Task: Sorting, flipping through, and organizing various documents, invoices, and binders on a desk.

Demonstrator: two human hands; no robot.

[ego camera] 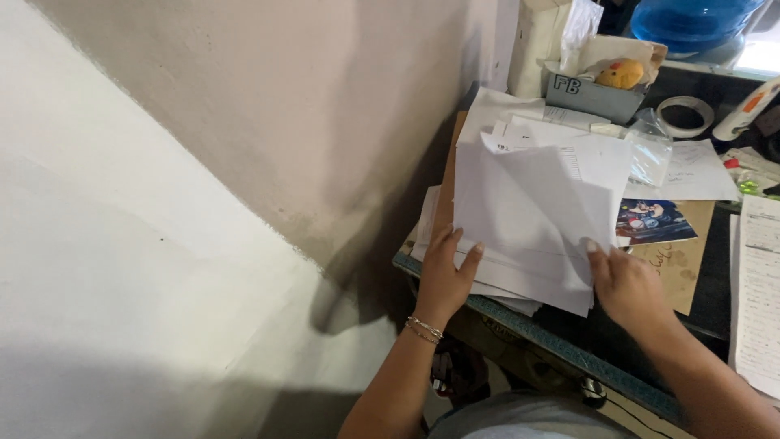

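— At the desk's [520,333] edge, where is the stack of papers [528,219]?
— Beside the wall; left hand [445,272] and right hand [626,284] each grip one side, fingers curled.

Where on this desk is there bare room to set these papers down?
Little is bare. The left hand and right hand hold the paper stack at the desk's near edge. A dark strip shows between the brown envelope and the written sheet. The back is crowded: grey box, tape roll, plastic bag.
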